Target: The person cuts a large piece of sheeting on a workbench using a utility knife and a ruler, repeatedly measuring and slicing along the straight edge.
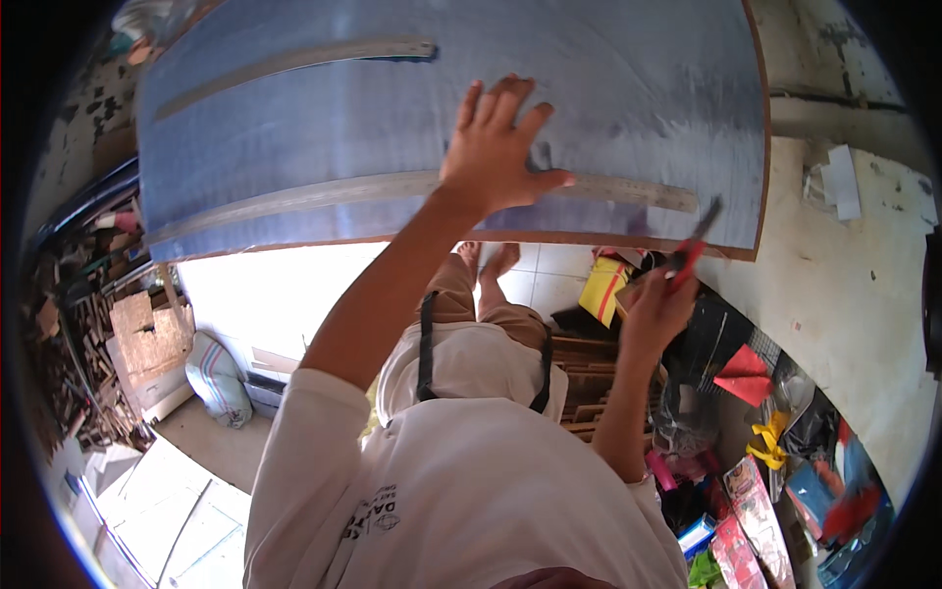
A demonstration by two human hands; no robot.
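Observation:
My left hand (pixel 496 147) lies spread and flat on a bluish-grey sheet-covered board (pixel 608 108), its heel and thumb over a long, flat metal ruler (pixel 324 199). The ruler runs along the board's near edge and shows on both sides of the hand. Just off the near right edge, my right hand (pixel 659 309) is closed round a red-handled knife (pixel 684 263). Its dark blade points up and away, near the ruler's right end; the blade is slightly blurred. A second flat strip (pixel 294 64) rests farther back on the board.
Piled wood scraps (pixel 83 344) and a white woven sack (pixel 218 381) stand at the left. A pale worktop (pixel 834 265) adjoins the right side. Below it are a yellow package (pixel 603 290), a red piece (pixel 746 376) and mixed clutter. My bare feet are under the board's near edge.

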